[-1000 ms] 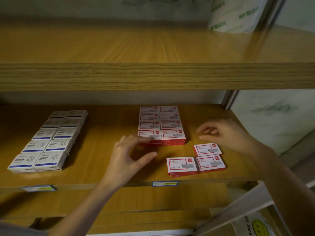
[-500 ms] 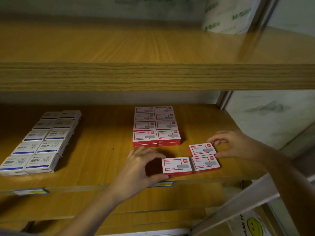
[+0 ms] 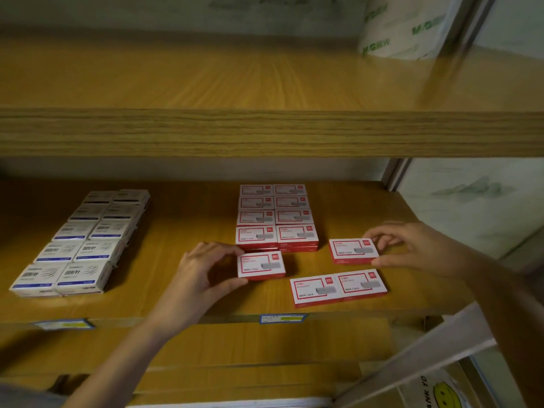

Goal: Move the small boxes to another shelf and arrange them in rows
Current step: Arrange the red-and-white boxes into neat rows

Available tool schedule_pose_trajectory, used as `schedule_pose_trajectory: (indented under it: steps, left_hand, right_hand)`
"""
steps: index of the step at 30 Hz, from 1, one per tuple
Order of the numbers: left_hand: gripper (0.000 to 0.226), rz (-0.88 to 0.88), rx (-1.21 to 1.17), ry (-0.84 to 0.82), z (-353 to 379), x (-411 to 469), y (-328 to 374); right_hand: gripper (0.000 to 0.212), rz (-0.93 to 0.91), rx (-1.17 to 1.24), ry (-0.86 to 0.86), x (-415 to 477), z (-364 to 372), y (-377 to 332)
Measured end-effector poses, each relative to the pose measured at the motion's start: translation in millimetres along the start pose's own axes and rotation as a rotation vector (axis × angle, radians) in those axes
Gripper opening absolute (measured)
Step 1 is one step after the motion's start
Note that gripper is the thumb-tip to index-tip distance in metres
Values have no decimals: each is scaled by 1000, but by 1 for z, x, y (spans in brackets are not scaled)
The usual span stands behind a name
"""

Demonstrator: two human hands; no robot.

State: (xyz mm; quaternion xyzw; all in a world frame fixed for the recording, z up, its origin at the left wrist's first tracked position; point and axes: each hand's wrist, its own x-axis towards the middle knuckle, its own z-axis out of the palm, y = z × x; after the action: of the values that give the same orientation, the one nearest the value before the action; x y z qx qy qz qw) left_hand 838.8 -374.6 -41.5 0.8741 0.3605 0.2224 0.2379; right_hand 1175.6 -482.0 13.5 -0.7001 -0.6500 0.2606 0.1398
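Observation:
Small red-and-white boxes lie on the middle wooden shelf point(image 3: 188, 231). A two-column block of them point(image 3: 276, 216) runs from the back towards the front. My left hand point(image 3: 203, 272) grips one red box point(image 3: 261, 265) just in front of the block's left column. My right hand point(image 3: 412, 248) holds another red box point(image 3: 353, 251) to the right of the block, thumb and fingers at its right end. Two more red boxes point(image 3: 338, 288) lie side by side near the shelf's front edge.
Two columns of white-and-blue boxes point(image 3: 82, 245) fill the shelf's left side. An upper shelf point(image 3: 265, 131) overhangs, with a white wrapped roll point(image 3: 403, 28) at its right. Price labels point(image 3: 282, 318) sit on the front edge. A metal bar point(image 3: 412, 357) slants at lower right.
My left hand has picked a red box off the front pair's left side and moved it left and back, toward the block. My right hand has closed on the right box.

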Motion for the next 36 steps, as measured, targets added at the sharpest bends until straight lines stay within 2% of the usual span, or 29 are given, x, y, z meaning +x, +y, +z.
schedule_pose_trajectory:
  steps: [5,8,16,27,32,36]
  left_hand:
    - [45,-81,2,-31,4,-1,-6]
    - [46,-134,-31,-31,8,-1,-11]
    - [42,-152,-111,102,12,3,-11]
    - [43,-195,-153,128,15,9,-9]
    - [41,-213,-151,129,16,9,-10]
    - [39,-210,-123,157,16,8,-7]
  right_hand:
    - [37,-33,-11,-11,11,16,-27]
    - [40,-20,-12,-24,20,28,-36]
    - [47,89,35,-4,32,43,-48]
    - [39,167,169,141,37,59,-57]
    - [39,182,181,135,39,60,-61]
    - [31,157,196,112,36,55,-58]
